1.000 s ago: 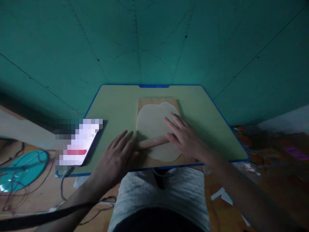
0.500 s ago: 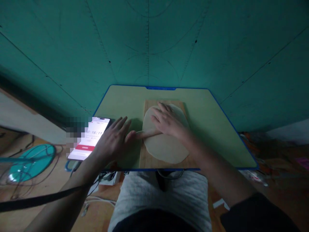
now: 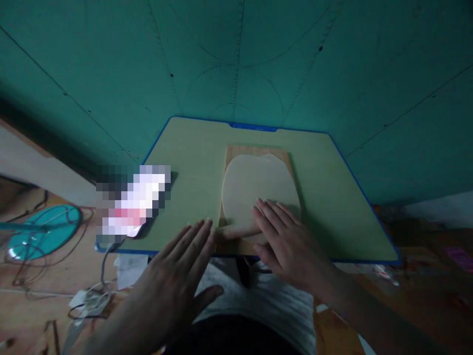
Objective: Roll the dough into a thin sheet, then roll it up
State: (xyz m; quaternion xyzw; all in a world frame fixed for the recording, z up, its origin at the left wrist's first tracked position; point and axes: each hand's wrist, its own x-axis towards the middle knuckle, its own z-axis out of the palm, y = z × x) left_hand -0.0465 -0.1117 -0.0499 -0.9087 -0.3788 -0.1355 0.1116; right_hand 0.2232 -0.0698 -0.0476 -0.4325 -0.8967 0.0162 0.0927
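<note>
A flat, roughly round sheet of dough (image 3: 258,180) lies on a wooden board (image 3: 254,149). Across its near part runs a thin wooden rolling pin (image 3: 236,230). My right hand (image 3: 288,236) rests flat over the pin's right part, fingers stretched out, palm down, and hides that end. My left hand (image 3: 179,271) is also open and palm down, its fingertips at the pin's left end. Whether those fingertips press on the pin I cannot tell.
The board sits on a small pale green table (image 3: 332,197) with a blue rim. At its left edge lies a lit phone (image 3: 136,204), partly pixelated, with a cable (image 3: 105,261). A green wall (image 3: 236,59) stands behind. A teal round base (image 3: 44,231) and cables are on the floor.
Both hands and the rolling pin have come from the middle of the dough toward me, to its near edge. The dough's far part is now uncovered. The view has shifted slightly.
</note>
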